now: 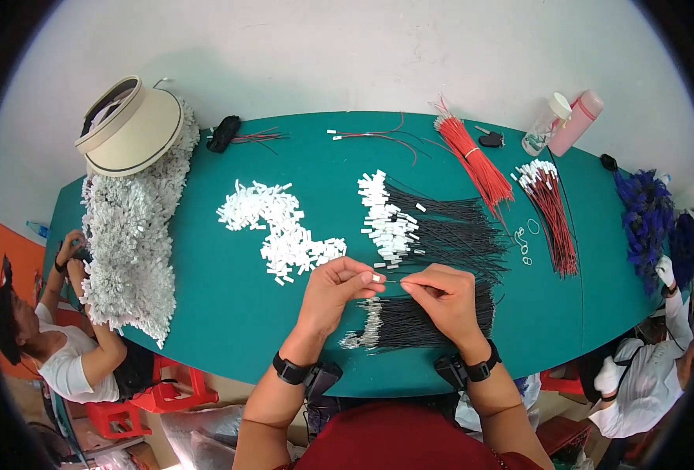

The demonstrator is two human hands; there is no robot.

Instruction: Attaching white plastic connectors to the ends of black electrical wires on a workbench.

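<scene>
My left hand (333, 294) pinches a small white connector housing (377, 278) between thumb and fingertips. Facing it, my right hand (447, 301) grips a thin wire (391, 281) whose end points at the housing; whether the end sits inside is too small to tell. Under my hands lies a row of black wires (421, 321) with bare metal terminals at their left ends. Farther off are black wires (460, 239) with white housings (384, 219) at their left ends. Loose white housings (284, 243) are heaped left of these.
A red wire bundle (472, 157), red wires with white ends (552, 215), rubber bands (525, 243), keys (490, 139), a clear bottle (547, 125) and a pink flask (578, 123) lie or stand at right. A visor (139, 129) tops a white heap (131, 251). People sit at both sides.
</scene>
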